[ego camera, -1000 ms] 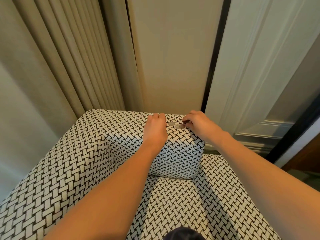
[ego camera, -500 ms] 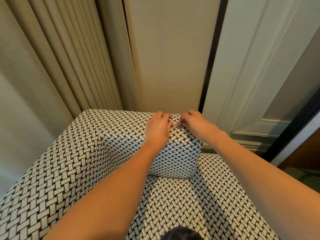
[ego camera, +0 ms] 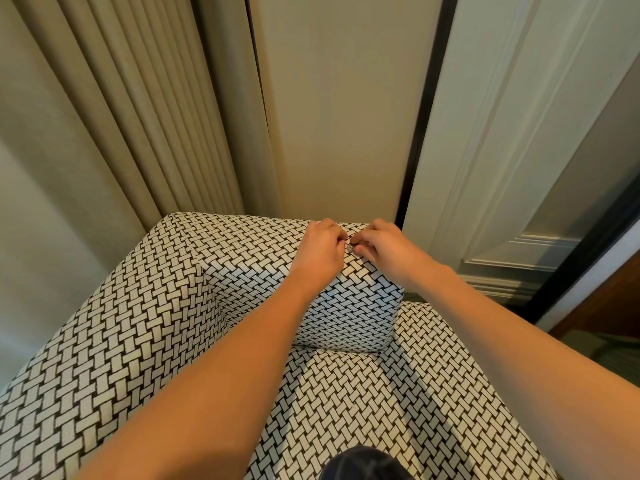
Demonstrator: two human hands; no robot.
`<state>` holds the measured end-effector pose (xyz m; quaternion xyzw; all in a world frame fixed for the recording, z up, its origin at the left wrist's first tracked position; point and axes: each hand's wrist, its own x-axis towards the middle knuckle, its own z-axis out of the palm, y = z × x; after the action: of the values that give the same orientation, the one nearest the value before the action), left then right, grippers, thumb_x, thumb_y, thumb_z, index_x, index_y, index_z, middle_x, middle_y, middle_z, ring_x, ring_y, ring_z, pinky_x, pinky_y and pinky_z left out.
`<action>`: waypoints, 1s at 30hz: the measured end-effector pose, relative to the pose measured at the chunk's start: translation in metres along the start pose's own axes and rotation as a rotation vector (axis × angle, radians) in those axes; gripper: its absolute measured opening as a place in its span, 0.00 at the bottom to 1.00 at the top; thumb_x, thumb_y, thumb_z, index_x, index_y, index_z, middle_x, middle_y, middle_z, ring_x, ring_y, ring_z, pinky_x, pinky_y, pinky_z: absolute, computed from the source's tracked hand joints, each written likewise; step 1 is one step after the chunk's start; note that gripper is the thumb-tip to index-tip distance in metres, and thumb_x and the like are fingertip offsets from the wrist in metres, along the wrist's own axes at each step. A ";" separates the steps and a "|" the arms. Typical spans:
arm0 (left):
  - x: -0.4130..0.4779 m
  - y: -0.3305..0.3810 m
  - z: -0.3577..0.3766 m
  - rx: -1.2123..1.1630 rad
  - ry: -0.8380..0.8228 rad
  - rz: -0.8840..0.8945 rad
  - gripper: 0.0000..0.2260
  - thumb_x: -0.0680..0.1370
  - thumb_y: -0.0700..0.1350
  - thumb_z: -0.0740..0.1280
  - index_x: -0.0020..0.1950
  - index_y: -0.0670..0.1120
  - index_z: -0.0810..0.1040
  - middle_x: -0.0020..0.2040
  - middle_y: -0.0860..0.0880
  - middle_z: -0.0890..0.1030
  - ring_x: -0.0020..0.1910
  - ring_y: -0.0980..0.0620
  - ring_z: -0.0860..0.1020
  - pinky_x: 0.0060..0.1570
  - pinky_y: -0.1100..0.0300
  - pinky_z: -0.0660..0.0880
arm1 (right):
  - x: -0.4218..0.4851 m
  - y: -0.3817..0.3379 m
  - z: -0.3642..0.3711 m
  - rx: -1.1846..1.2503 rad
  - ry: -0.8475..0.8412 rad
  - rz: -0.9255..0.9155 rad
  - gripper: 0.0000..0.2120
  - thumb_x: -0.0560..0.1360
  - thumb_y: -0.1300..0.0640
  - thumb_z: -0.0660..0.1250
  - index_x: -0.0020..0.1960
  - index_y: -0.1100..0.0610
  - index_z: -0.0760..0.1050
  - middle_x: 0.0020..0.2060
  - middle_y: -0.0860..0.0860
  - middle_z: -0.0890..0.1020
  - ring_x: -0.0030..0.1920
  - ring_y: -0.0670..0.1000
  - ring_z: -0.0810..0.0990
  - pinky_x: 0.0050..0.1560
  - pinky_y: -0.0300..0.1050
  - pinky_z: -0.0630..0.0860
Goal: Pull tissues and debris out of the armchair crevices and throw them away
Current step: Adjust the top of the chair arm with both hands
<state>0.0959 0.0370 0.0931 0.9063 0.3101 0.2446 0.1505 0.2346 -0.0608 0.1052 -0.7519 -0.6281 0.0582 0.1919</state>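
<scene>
black-and-white woven-pattern armchair (ego camera: 138, 341), small silvery round piece (ego camera: 351, 249) atop its raised block

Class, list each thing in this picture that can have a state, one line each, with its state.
left hand: fingers curled, on armchair backrest top.
right hand: pinching small silvery piece.
small silvery piece: between both hands' fingertips.
curtain: hanging in folds.

Open seat (ego camera: 381, 393) in front, bounded by the armrest (ego camera: 104, 341) on the left and the backrest (ego camera: 259, 258). Behind the backrest, curtain (ego camera: 156, 116), wall (ego camera: 339, 116) and door (ego camera: 519, 133) stand close, leaving little room.
</scene>
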 end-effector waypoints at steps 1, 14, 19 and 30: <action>0.001 -0.001 -0.001 -0.019 -0.007 -0.012 0.10 0.83 0.42 0.63 0.60 0.43 0.82 0.60 0.49 0.79 0.62 0.48 0.71 0.64 0.56 0.70 | -0.001 -0.001 -0.002 -0.002 -0.016 -0.004 0.13 0.82 0.53 0.64 0.65 0.54 0.78 0.55 0.48 0.72 0.60 0.51 0.70 0.61 0.48 0.71; -0.003 -0.003 0.008 -0.367 0.070 -0.188 0.14 0.81 0.39 0.68 0.66 0.47 0.79 0.54 0.52 0.81 0.58 0.51 0.77 0.65 0.49 0.75 | 0.001 -0.008 0.003 0.079 0.047 0.093 0.13 0.81 0.53 0.65 0.66 0.52 0.75 0.53 0.50 0.72 0.55 0.50 0.74 0.60 0.47 0.73; -0.007 -0.005 0.006 -0.434 0.072 -0.204 0.18 0.81 0.38 0.68 0.70 0.47 0.75 0.56 0.52 0.79 0.58 0.54 0.77 0.64 0.55 0.76 | 0.011 -0.021 -0.002 -0.028 -0.063 0.090 0.13 0.82 0.52 0.66 0.65 0.53 0.78 0.51 0.51 0.71 0.57 0.55 0.74 0.60 0.49 0.71; -0.007 -0.005 0.007 -0.426 0.103 -0.205 0.18 0.80 0.37 0.67 0.69 0.47 0.75 0.55 0.53 0.79 0.55 0.54 0.76 0.61 0.57 0.76 | 0.017 -0.036 -0.006 -0.057 -0.003 0.119 0.10 0.76 0.59 0.68 0.56 0.60 0.79 0.49 0.54 0.79 0.49 0.54 0.77 0.46 0.44 0.71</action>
<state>0.0928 0.0351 0.0826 0.8042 0.3490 0.3338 0.3465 0.2065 -0.0408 0.1267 -0.7929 -0.5841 0.0523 0.1657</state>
